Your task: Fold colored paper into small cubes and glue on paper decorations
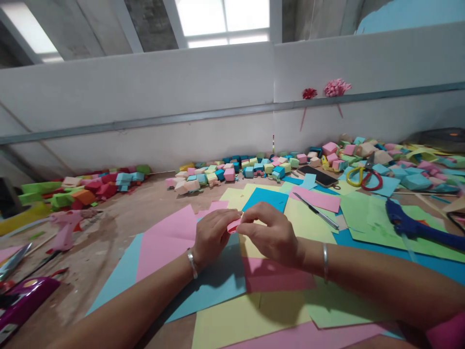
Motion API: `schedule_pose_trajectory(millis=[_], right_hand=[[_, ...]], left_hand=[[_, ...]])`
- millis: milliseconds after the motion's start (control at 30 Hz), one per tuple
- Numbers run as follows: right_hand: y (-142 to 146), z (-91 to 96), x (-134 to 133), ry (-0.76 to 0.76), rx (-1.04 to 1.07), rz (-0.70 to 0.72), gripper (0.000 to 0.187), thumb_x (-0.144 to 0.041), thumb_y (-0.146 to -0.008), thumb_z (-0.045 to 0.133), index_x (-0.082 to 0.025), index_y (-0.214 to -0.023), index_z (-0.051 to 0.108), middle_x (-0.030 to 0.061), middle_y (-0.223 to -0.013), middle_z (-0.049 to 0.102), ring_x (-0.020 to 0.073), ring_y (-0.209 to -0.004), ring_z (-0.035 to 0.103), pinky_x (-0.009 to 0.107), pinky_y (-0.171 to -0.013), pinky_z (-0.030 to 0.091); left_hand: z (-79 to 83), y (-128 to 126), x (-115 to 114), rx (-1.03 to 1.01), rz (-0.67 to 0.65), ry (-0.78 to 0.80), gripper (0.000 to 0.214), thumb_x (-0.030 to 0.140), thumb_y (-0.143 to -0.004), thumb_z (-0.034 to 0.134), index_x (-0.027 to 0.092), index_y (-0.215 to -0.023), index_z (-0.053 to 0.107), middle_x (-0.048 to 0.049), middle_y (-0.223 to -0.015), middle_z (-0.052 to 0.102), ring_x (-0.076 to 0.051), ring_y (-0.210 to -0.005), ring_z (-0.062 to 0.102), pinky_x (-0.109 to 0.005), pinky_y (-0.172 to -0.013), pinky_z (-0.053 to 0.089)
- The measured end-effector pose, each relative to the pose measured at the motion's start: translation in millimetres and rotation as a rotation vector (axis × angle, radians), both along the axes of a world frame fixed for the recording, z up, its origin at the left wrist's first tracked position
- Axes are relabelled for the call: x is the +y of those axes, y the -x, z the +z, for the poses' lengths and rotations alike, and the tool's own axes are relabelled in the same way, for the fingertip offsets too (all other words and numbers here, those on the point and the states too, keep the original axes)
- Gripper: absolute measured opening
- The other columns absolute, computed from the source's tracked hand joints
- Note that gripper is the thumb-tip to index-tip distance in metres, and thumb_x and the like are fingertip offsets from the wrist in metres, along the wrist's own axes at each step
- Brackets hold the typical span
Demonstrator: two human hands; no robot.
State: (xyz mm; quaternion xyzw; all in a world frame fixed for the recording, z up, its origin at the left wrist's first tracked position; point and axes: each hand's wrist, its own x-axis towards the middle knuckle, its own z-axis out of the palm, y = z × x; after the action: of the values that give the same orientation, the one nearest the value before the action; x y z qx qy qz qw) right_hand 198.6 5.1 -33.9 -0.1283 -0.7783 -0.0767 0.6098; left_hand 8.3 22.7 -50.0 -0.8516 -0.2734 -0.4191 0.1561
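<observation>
A small pink paper piece [233, 225] is pinched between my two hands, its edge curved. My left hand [214, 232] grips it from the left with fingers closed. From the right, my right hand [271, 231] holds its other side between thumb and forefinger. Part of the piece is hidden by the fingers. Beneath the hands lie overlapping coloured sheets, among them a pink sheet [167, 230], a light blue sheet [214, 286] and a yellow sheet [250, 317]. A dark blue sheet [267, 198] lies just beyond the fingers.
Rows of small folded paper blocks [228, 173] line the wall. To the right lie a craft knife [316, 211], a phone [317, 176], scissors [364, 178] and a blue glue gun [410, 223]. At left are a pink glue gun [67, 228] and a purple stapler-like tool [27, 305].
</observation>
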Motion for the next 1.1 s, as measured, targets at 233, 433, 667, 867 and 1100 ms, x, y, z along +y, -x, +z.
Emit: schedule_pose_trajectory(millis=[233, 433, 667, 867, 1100], right_hand=[[-2.5, 5.2, -1.2, -0.037, -0.024, 0.002, 0.014, -0.008, -0.089, 0.052, -0.015, -0.085, 0.063, 0.0053, -0.078, 0.061, 0.0143, -0.074, 0.056, 0.028, -0.062, 0.048], [-1.7, 4.9, -0.2, -0.032, -0.046, -0.004, 0.015, -0.007, -0.089, 0.051, -0.017, -0.091, 0.062, 0.0052, -0.081, 0.061, 0.0155, -0.077, 0.055, 0.029, -0.064, 0.048], [-1.4, 0.8, 3.1, 0.010, -0.076, -0.021, 0.010, -0.010, -0.089, 0.055, -0.018, -0.090, 0.061, 0.0061, -0.086, 0.063, 0.0166, -0.082, 0.056, 0.032, -0.072, 0.048], [-2.1, -2.3, 3.7, 0.019, -0.074, -0.013, 0.013, -0.009, -0.090, 0.050, -0.016, -0.089, 0.061, 0.0091, -0.091, 0.064, 0.0183, -0.084, 0.056, 0.035, -0.075, 0.049], [-1.5, -7.3, 5.0, 0.004, -0.068, -0.003, 0.016, -0.008, -0.090, 0.048, -0.018, -0.094, 0.061, 0.0070, -0.090, 0.063, 0.0179, -0.084, 0.054, 0.034, -0.072, 0.046]], left_hand=[[5.5, 0.3, -5.9, 0.012, -0.054, -0.007, 0.030, 0.012, -0.088, 0.047, 0.017, -0.116, 0.057, -0.0142, -0.112, 0.070, -0.024, -0.111, 0.064, -0.040, -0.090, 0.054], [5.0, -0.2, -5.6, 0.006, -0.059, -0.023, 0.033, 0.009, -0.089, 0.045, 0.018, -0.119, 0.055, -0.0133, -0.115, 0.069, -0.022, -0.116, 0.061, -0.040, -0.095, 0.052], [0.8, 1.2, -1.7, 0.038, -0.020, -0.037, 0.031, 0.013, -0.092, 0.045, 0.021, -0.119, 0.056, -0.0093, -0.111, 0.072, -0.021, -0.112, 0.064, -0.042, -0.099, 0.049], [0.2, -1.6, -2.0, 0.040, -0.038, -0.053, 0.027, 0.013, -0.091, 0.048, 0.020, -0.115, 0.057, -0.0087, -0.105, 0.074, -0.020, -0.104, 0.068, -0.039, -0.096, 0.051], [-1.7, -2.6, -1.5, 0.048, -0.096, -0.029, 0.024, 0.016, -0.092, 0.047, 0.020, -0.114, 0.057, -0.0092, -0.102, 0.074, -0.020, -0.099, 0.070, -0.040, -0.095, 0.052]])
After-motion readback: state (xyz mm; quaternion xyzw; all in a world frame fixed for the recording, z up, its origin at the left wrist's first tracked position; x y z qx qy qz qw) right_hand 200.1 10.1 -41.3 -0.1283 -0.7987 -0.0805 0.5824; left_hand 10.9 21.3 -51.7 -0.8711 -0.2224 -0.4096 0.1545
